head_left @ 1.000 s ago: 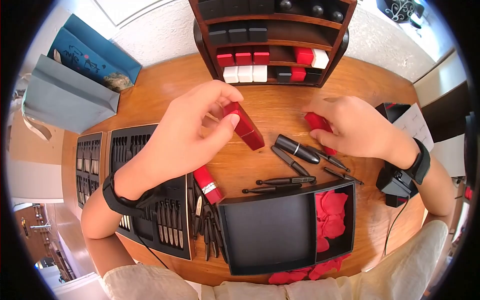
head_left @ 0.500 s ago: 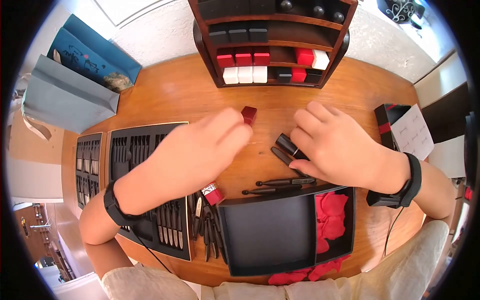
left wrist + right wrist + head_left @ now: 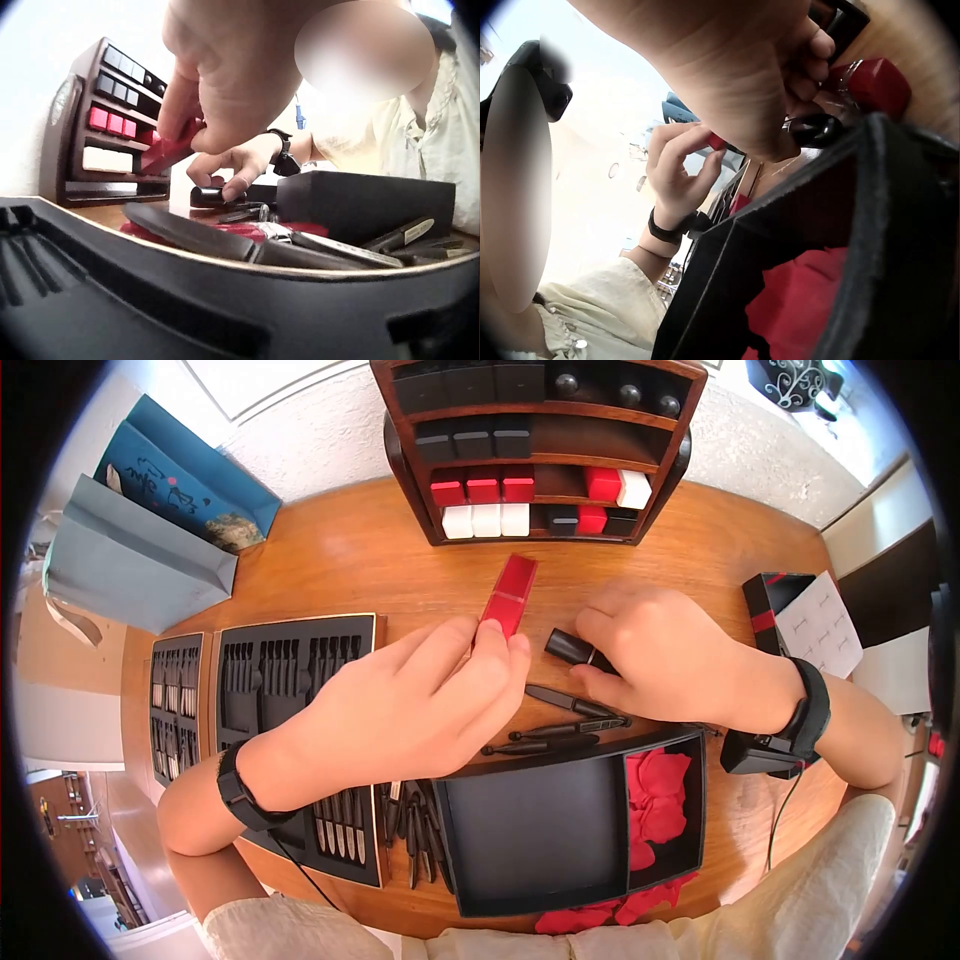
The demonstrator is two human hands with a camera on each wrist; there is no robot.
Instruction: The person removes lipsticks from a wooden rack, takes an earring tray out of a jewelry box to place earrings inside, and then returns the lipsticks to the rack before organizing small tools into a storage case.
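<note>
My left hand (image 3: 395,705) holds a glossy red lipstick tube (image 3: 512,590) by its near end, tilted up and away over the table. The left wrist view shows this red tube (image 3: 166,155) slanting down from the fingers. Across from it, my right hand (image 3: 665,660) curls over a black lipstick tube (image 3: 570,647) with a silver band, thumb on the near side and fingers on the far side. Another red tube (image 3: 881,84) with silver trim lies beside those fingers in the right wrist view; the hand hides it from the head camera.
A black box (image 3: 535,830) with red petals (image 3: 660,790) in its right compartment sits in front. Slim dark tools (image 3: 555,745) lie behind it. At left are a tool case (image 3: 240,710) and paper bags (image 3: 150,550). A wooden rack (image 3: 560,420) of small boxes stands behind.
My right hand, around a red tube a second ago, has come left and down over the black tube. The red tube in my left hand has swung from pointing down to pointing up.
</note>
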